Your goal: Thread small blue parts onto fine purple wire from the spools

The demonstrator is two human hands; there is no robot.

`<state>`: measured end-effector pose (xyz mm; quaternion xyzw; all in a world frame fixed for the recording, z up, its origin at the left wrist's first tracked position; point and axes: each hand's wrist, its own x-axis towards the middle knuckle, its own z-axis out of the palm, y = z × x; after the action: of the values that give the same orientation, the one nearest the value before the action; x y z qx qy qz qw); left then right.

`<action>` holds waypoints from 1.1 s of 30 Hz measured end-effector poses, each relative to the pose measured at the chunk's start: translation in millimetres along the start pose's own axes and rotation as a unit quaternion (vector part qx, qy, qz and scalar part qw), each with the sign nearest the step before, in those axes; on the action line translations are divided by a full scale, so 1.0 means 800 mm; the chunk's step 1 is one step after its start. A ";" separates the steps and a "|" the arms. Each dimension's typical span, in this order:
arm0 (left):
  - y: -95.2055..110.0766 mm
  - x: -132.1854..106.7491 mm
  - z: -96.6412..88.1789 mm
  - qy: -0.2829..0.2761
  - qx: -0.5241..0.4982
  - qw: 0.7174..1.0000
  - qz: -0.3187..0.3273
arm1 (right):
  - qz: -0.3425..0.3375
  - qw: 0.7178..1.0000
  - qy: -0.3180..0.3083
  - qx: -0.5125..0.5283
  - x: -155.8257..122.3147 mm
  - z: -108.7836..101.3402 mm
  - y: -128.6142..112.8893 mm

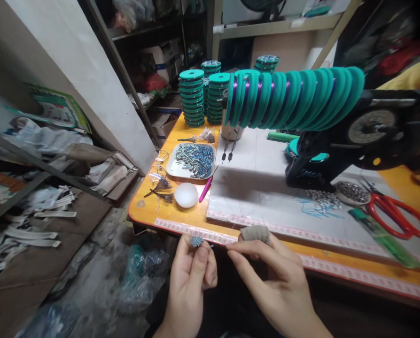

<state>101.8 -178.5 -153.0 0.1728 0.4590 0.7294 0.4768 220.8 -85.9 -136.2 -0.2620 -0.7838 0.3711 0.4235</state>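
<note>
Orange table (150,211) fills the middle of my view, in a small messy work room.

Closest to me are the two hands, held low in front of the table edge. The left hand (192,277) is curled up, and its thumb and fingers pinch a little bunch of blue bits (196,241) at the top. The bunch sits just at the table edge, not on the table. The right hand (276,281) is just beside it. Its thumb wears a grey cloth cap (254,233). Its fingertips are pressed together and point at the blue bunch. I cannot tell if something thin is between them.

A long pink and white ruler strip (182,226) runs along the near edge of the table. Behind it lies a big white sheet (266,188). To the left of the sheet I see a round white lid (186,195) and a pink pen (206,188). A bit farther back is a tray (176,170) full of more blue bits.

On the right side lie red scissors (396,213), a green lighter (382,237) and a small dish of shiny beads (353,191).

Farther back, a black machine (372,136) holds a long row of green spools (294,98) up in the air over the sheet. At the far end of the table stand tall stacks of green spools (191,98). Dark shelves (153,28) with boxes are behind them.
</note>
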 end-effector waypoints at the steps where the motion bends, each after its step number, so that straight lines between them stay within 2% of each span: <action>1: 0.001 -0.001 0.000 -0.006 -0.008 1.000 -0.009 | -0.005 1.000 -0.005 -0.001 -0.001 0.000 0.000; 6: 0.004 -0.005 0.004 -0.002 -0.027 0.999 -0.024 | -0.013 1.000 -0.023 0.009 0.000 0.003 -0.003; 12: 0.004 -0.006 0.007 0.017 -0.007 0.999 -0.026 | -0.011 1.000 -0.016 0.007 0.001 0.004 -0.008; 14: 0.000 -0.007 0.006 0.020 0.008 1.000 -0.011 | -0.009 1.000 -0.011 0.006 0.001 0.004 -0.009; 20: -0.016 -0.014 0.005 0.068 0.125 0.986 0.086 | 0.001 0.999 -0.004 0.043 0.004 0.005 -0.011; 29: -0.018 -0.016 0.005 0.051 0.141 0.983 0.106 | -0.001 0.998 -0.024 0.065 0.009 0.005 -0.016; 33: -0.017 -0.013 0.004 0.039 0.147 0.979 0.136 | -0.012 0.997 -0.019 0.073 0.011 0.003 -0.015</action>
<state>116.5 -184.1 -161.0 0.2736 0.5512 0.7185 0.3241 213.1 -87.8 -123.5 -0.2139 -0.7656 0.4271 0.4309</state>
